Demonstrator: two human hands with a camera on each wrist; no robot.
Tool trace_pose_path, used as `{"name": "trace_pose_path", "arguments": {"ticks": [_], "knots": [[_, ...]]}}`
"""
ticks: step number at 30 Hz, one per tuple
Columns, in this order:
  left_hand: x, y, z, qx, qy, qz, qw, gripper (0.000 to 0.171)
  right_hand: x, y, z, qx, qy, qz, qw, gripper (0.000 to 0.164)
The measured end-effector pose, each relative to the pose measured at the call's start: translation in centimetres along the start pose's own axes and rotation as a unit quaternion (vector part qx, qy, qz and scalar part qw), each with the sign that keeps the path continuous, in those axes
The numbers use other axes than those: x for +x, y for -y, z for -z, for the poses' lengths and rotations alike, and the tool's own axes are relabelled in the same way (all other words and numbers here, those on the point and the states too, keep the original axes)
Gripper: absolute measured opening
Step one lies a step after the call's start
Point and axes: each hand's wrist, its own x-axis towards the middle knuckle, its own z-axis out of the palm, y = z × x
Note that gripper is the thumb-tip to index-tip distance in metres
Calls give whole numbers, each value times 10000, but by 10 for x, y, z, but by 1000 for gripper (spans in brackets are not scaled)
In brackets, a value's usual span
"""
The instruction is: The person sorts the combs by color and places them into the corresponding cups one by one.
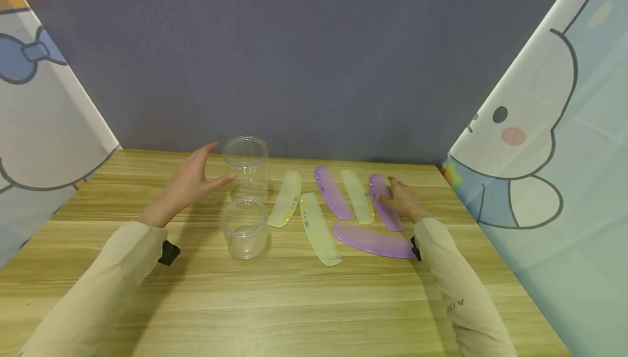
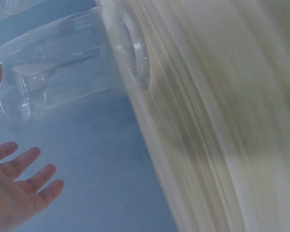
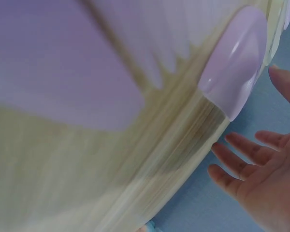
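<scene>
My left hand (image 1: 188, 182) reaches toward a tall clear plastic jar (image 1: 255, 174), thumb and fingers spread apart with nothing between them. In the left wrist view, the thumb overlaps the jar's (image 2: 63, 67) rim end and the other fingers (image 2: 31, 179) are extended. A shorter clear jar (image 1: 245, 240) stands just in front of the tall one. Over at the right, my right hand (image 1: 404, 201) hovers by a purple comb (image 1: 384, 204), its thumb overlapping it in the head view. The right wrist view has this hand's fingers (image 3: 237, 157) loosely spread, holding nothing.
Two more purple combs (image 1: 332, 193) (image 1: 375, 241) and three pale green combs (image 1: 286, 199) (image 1: 320, 231) (image 1: 358, 196) lie on the wooden table (image 1: 294, 313) between the hands. A grey panel (image 1: 294, 62) rises behind; cartoon-printed cloths (image 1: 530, 155) flank both sides.
</scene>
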Motion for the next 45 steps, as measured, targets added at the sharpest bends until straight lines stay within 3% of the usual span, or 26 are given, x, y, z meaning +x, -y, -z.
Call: {"name": "trace_pose_path", "arguments": {"ticks": [8, 23, 27, 33, 38, 45], "knots": [[8, -4, -2, -208, 123, 58, 9997, 96, 0, 2, 4, 166, 349, -85, 9992, 75], [18, -5, -11, -1037, 635, 446, 9916, 104, 10, 3, 2, 985, 438, -315, 9937, 78], [18, -5, -13, -1195, 663, 420, 9897, 101, 10, 4, 2, 1306, 426, -473, 9894, 80], [20, -2, -17, -1415, 626, 352, 9873, 101, 12, 7, 3, 1377, 251, -552, 9886, 83], [23, 1, -22, -1608, 685, 371, 9839, 106, 16, 9, 4, 1459, 58, -528, 9879, 69], [25, 6, -29, -1922, 563, 261, 9794, 105, 17, 6, 5, 1881, -145, -790, 9789, 54]]}}
